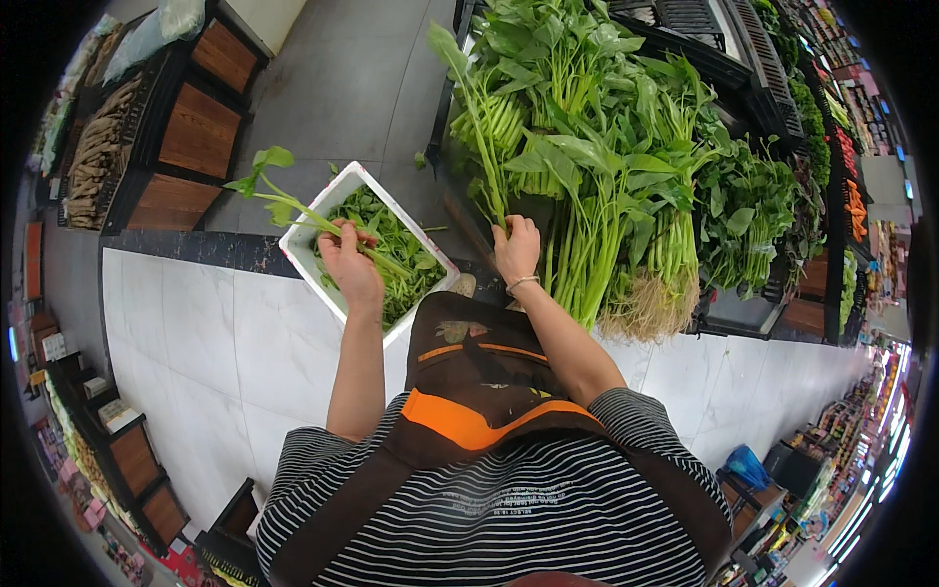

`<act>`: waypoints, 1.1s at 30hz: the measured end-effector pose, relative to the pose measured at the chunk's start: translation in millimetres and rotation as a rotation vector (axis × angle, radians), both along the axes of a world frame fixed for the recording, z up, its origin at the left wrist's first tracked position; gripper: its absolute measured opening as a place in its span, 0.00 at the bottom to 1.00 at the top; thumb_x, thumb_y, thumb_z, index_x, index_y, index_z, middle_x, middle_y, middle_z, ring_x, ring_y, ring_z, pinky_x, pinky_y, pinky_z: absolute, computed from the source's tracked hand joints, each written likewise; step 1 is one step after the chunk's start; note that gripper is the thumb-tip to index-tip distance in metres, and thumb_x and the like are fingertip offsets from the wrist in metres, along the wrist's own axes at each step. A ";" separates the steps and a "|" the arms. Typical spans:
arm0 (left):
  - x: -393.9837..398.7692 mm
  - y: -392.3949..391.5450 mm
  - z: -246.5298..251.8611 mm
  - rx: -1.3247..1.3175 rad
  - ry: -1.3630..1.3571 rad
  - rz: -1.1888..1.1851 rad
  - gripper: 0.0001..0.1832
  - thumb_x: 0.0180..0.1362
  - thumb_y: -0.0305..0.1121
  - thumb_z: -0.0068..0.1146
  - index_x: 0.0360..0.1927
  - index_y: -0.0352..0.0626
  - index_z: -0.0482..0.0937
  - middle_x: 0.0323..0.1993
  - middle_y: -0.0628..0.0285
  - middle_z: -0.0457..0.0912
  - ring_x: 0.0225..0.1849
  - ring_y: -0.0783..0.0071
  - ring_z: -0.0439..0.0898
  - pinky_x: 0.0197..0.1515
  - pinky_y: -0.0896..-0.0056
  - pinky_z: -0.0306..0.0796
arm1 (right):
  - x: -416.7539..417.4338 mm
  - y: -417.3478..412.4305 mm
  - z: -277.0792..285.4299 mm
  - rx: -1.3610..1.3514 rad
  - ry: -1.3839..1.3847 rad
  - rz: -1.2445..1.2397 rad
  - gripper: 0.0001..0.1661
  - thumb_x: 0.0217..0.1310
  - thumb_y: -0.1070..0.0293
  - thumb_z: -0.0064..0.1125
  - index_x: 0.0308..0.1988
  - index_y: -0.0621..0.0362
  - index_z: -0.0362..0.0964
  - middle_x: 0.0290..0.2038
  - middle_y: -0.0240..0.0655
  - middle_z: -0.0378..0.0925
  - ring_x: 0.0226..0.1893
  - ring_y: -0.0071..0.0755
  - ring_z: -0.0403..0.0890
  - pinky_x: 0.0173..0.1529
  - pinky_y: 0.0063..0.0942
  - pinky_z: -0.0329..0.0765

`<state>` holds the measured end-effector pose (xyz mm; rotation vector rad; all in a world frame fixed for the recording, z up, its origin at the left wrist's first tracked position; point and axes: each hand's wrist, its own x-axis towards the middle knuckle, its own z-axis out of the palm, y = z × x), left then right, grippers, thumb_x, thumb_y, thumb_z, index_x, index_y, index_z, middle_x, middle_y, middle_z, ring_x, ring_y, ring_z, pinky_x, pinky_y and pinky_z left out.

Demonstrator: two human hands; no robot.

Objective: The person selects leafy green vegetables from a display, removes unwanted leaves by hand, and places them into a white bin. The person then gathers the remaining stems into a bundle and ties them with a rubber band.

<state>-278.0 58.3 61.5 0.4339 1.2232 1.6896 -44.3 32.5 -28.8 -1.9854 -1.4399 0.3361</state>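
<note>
My left hand grips a leafy green stalk, its leaves pointing up and left. Beneath it stands a white foam box holding loose leaves and stems. My right hand is closed around the lower end of another leafy stalk, which rises along the left edge of the vegetable display. Just right of that hand lies a bunch of long-stemmed greens. Beyond it are more bundled greens, and a bunch with pale roots hangs at the display's front edge.
At the left, a wood-panelled stand carries brown root vegetables. Smaller bundled greens sit on the right of the display, near black crates. White tiles meet a dark floor. A blue plastic bag lies at lower right.
</note>
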 end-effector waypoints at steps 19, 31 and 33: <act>70.5 37.1 8.9 0.028 -0.128 -0.270 0.07 0.62 0.24 0.52 0.38 0.44 0.65 0.43 0.59 0.77 0.32 0.80 0.73 0.33 0.79 0.70 | 29.1 -15.6 76.6 -0.211 1.565 0.283 0.11 0.67 0.64 0.50 0.42 0.60 0.72 0.23 0.25 0.69 0.19 0.15 0.60 0.25 0.17 0.59; 44.6 47.0 49.3 0.123 -0.053 -0.410 0.11 0.58 0.22 0.57 0.37 0.43 0.65 0.40 0.53 0.81 0.35 0.72 0.79 0.36 0.73 0.75 | -7.7 2.3 111.7 -0.340 0.988 0.488 0.13 0.63 0.67 0.52 0.44 0.63 0.72 0.29 0.26 0.75 0.26 0.16 0.70 0.32 0.19 0.70; 37.0 45.7 45.7 0.108 -0.013 -0.362 0.11 0.58 0.22 0.57 0.36 0.43 0.65 0.41 0.53 0.81 0.35 0.72 0.80 0.35 0.73 0.74 | -18.7 7.4 108.8 -0.235 0.761 0.495 0.13 0.60 0.67 0.55 0.43 0.64 0.73 0.28 0.35 0.78 0.26 0.24 0.76 0.35 0.23 0.73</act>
